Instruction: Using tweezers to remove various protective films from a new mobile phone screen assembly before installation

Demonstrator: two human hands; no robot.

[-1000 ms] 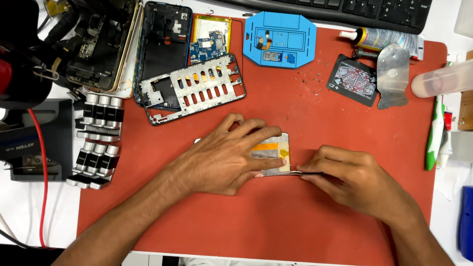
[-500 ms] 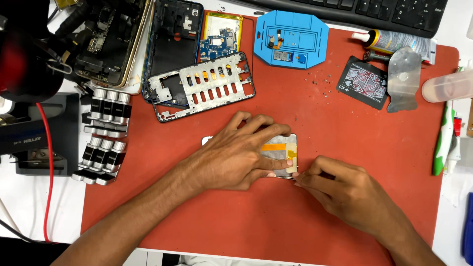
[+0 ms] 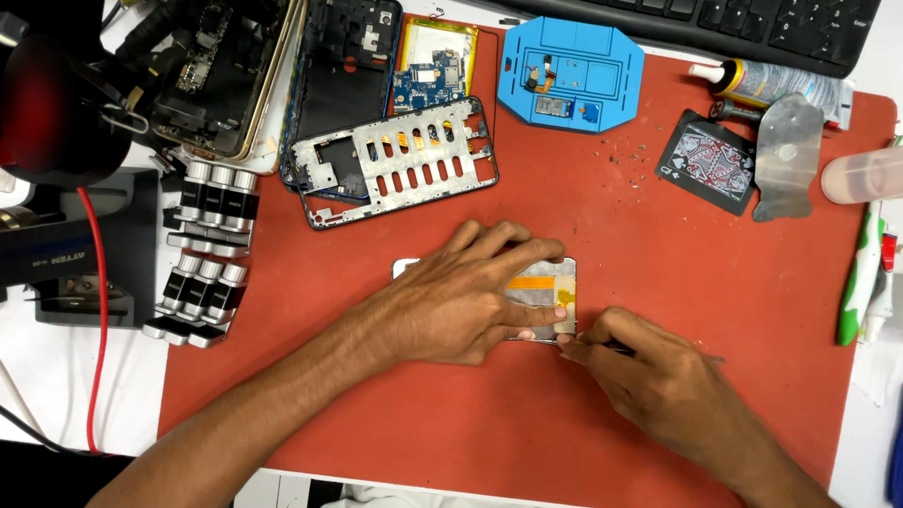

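We find the right hand (image 3: 658,386) pinched shut on a thin metal tool (image 3: 607,348), its tip at the lower right corner of the phone panel (image 3: 541,292), where a yellow flex strip sits; the pinch sits near the tip, which we judge gives fine control at the edge. The left hand (image 3: 461,301) lies flat on the panel, fingers spread and pressing, grasping nothing, apparently pinning it against the tool's push. The panel rests near the middle of the red mat (image 3: 658,235), largely covered by that hand, so we cannot tell its full outline. Above it, well apart, lies a slotted metal frame (image 3: 395,160), beside a black housing (image 3: 343,56) and a small circuit board (image 3: 428,80). A blue jig (image 3: 569,71) sits at the mat's top edge, a playing card (image 3: 705,169) and grey pry piece (image 3: 785,150) to the right, and a rack of bits (image 3: 207,249) at the left border, all within reach yet off the work area.
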